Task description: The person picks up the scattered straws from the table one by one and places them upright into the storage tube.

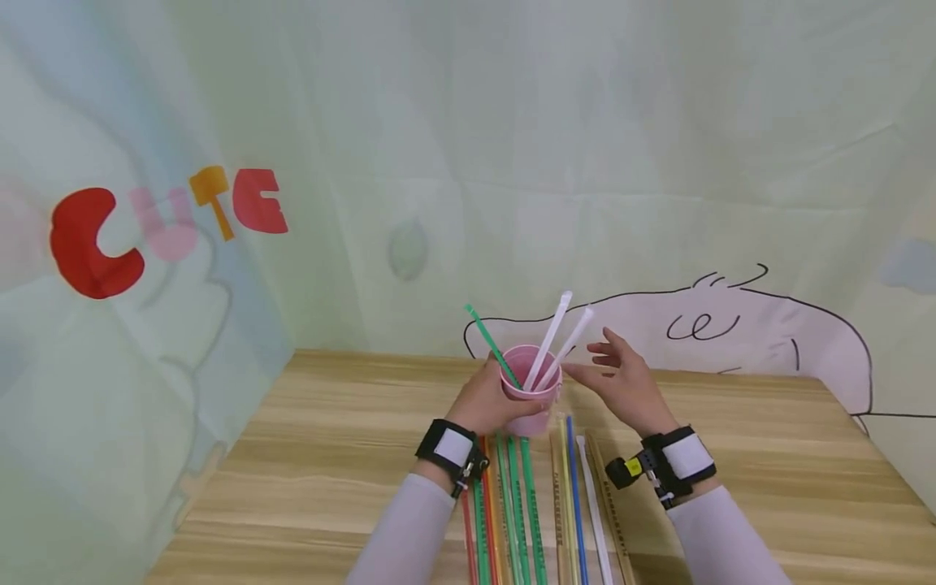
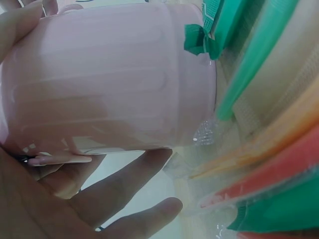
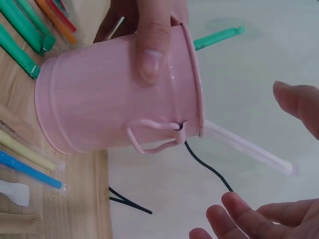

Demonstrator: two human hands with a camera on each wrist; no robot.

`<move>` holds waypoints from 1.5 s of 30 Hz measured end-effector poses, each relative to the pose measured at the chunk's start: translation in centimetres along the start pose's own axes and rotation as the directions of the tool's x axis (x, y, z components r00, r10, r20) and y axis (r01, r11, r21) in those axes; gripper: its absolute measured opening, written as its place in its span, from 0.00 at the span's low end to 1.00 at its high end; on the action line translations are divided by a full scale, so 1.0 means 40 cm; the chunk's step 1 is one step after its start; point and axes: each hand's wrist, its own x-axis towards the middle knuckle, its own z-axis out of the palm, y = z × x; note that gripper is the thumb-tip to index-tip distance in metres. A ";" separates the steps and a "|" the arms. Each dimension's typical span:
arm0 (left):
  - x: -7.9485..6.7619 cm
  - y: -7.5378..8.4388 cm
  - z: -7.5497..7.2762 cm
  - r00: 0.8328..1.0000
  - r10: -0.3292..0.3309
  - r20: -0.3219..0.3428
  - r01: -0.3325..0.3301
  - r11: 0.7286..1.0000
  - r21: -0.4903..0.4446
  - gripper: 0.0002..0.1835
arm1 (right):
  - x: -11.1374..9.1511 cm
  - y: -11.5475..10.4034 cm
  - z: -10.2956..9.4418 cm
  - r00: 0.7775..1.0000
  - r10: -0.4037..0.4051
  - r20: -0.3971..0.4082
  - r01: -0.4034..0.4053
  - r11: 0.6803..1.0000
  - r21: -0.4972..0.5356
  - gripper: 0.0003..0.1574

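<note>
A pink metal bucket (image 1: 528, 422) stands upright at the back middle of the table, and I cannot tell whether its base touches the wood. My left hand (image 1: 486, 398) grips it from the left side, the thumb (image 3: 151, 55) lying across the front near the rim. Inside lean a green straw (image 1: 485, 333) and two white wrapped straws (image 1: 548, 337). My right hand (image 1: 625, 386) is just right of the rim, fingers spread and nothing held. A small pink wire handle (image 3: 149, 139) shows on the bucket's side in the right wrist view.
A row of loose straws lies in front of the bucket: several green straws (image 1: 531, 504), orange and red ones to the left, a blue straw (image 1: 576, 496), a white straw (image 1: 595, 508) and a brown straw (image 1: 610, 520) to the right. A printed cloth (image 1: 453, 146) hangs behind the table (image 1: 329, 447).
</note>
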 end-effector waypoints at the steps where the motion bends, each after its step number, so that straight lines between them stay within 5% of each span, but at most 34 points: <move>1: -0.001 0.000 0.000 1.000 -0.001 -0.003 0.001 1.000 0.007 0.46 | -0.006 0.001 0.000 1.000 -0.008 -0.002 0.008 1.000 -0.007 0.65; 11: -0.002 0.002 0.001 1.000 -0.005 -0.001 0.005 1.000 0.021 0.51 | -0.033 0.045 0.048 0.996 -0.075 0.051 0.077 0.996 -0.049 0.67; 19: 0.005 -0.007 -0.002 0.999 0.036 0.019 -0.037 0.999 0.034 0.49 | -0.007 0.073 0.110 0.992 -0.061 0.108 0.056 0.997 0.051 0.68; 29: 0.000 -0.008 -0.012 1.000 -0.001 0.028 -0.001 0.998 0.056 0.50 | 0.025 0.079 0.176 0.988 -0.107 0.114 0.085 0.979 0.188 0.61; 45: 0.008 -0.016 -0.012 0.999 0.018 0.047 -0.023 0.995 0.100 0.49 | 0.042 0.092 0.197 0.983 -0.119 0.139 0.082 0.965 0.249 0.56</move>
